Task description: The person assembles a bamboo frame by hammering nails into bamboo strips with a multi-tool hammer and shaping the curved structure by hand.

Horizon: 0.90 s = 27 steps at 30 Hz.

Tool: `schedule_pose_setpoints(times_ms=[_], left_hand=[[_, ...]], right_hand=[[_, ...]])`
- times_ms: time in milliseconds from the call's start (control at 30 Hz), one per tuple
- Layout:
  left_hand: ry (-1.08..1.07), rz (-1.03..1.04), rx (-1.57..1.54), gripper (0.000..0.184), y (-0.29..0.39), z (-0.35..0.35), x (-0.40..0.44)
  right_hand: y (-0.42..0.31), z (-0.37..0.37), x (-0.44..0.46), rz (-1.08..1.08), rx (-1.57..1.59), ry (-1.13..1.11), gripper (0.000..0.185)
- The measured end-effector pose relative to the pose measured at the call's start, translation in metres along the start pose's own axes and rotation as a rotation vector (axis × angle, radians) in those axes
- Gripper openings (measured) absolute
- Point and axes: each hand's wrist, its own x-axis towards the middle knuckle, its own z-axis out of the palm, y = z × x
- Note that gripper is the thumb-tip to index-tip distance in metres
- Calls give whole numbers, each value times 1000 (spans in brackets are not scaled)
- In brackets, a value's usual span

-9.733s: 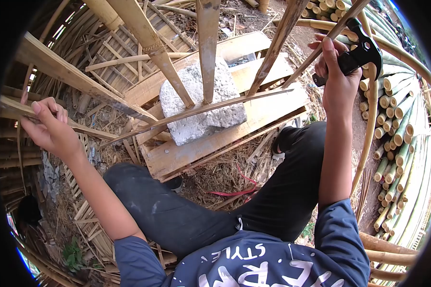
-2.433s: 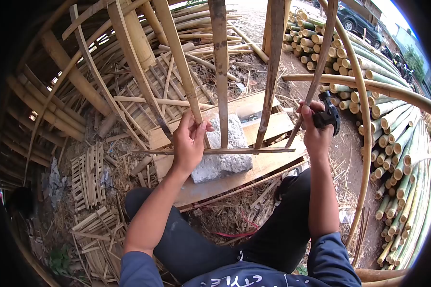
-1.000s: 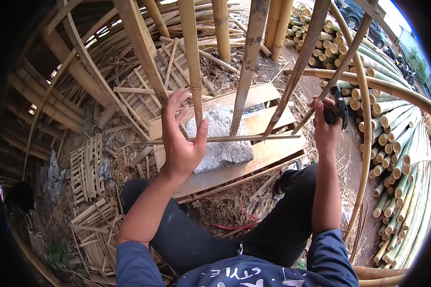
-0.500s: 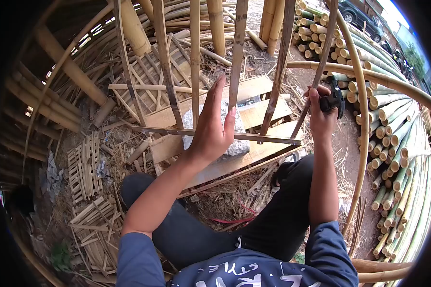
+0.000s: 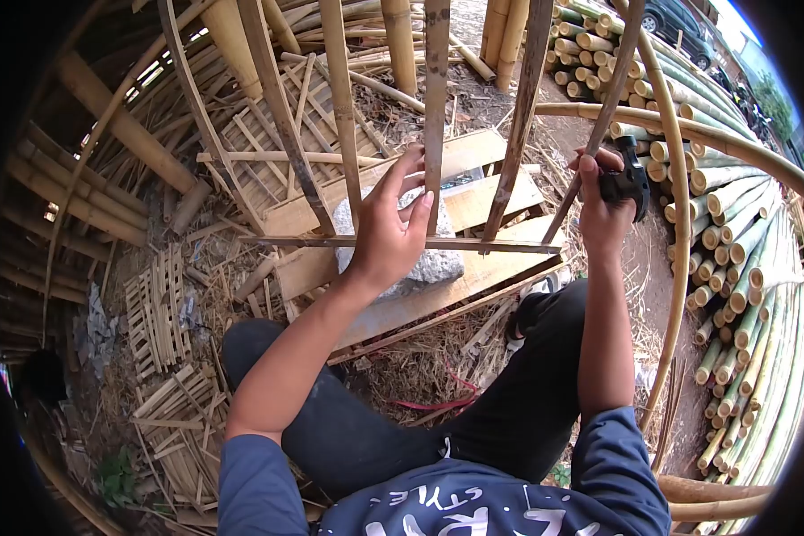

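A frame of upright bamboo slats joined to a crosswise slat stands in front of me. My left hand is at a middle upright slat, fingers curled to its left edge and behind it, thumb on its near side. My right hand is closed around a black hammer, whose handle is mostly hidden. Its thumb also presses against the rightmost upright slat. Beneath the crosswise slat lies a grey stone block on wooden boards.
Cut bamboo poles are stacked at the right. A curved bamboo pole rises beside my right arm. Slatted bamboo pieces and scraps lie on the left. Straw and a red strip are between my legs.
My left hand has gone from flat, outstretched fingers to fingers bent around the middle slat. The slat frame has shifted slightly left at its top. My right hand keeps its hold.
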Motion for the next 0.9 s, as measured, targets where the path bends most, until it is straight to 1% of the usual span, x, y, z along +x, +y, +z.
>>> schedule_pose_setpoints(times_ms=[167,267,400,500,600,700,800,900], left_hand=[[-46,-36,-70,53,10,2,-4],[-46,-18,-83,53,12,8,-9],[17,81,5,42,9,7,-7],[33,134,65,40,9,8,-8],[6,140,120,39,7,4,-8],[33,154,109,34,10,5,-6],[2,194,247,28,12,2,-2],[-23,223,257,23,7,-1,1]], right_hand=[[4,0,0,-33,33,6,19],[2,1,-2,-46,63,8,17],[2,-1,-3,-37,53,-2,14],[-2,-3,-3,7,12,-22,11],[-2,-2,-2,-31,36,-38,10],[-8,-2,-3,-8,28,-42,10],[-8,1,-2,-70,96,-42,10],[-12,1,-4,-17,29,-31,11]])
